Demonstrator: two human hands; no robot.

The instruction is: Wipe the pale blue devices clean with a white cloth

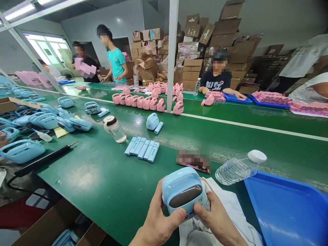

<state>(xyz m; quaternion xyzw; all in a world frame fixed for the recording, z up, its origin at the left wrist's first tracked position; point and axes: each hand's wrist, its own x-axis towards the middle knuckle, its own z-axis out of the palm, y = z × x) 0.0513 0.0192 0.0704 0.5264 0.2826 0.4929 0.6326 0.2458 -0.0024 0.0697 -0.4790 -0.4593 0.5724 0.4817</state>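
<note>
A light blue portable speaker with a carrying handle and a dark oval window is held up above the front of the bench. My left hand grips its left side, thumb across the lower front. On the other side, my right hand holds it with the thumb on the front and a white cloth bunched behind the fingers. The cloth's lower part hangs over the bench beneath. Beyond the speaker, several light blue stick-shaped pieces lie in a row, and a phone lies flat.
To the right are a plastic bottle and a blue tray. A clear jug stands farther back. Leftward lie a pointed black tool and piled blue speakers. Pink speakers line the far side, where co-workers stay.
</note>
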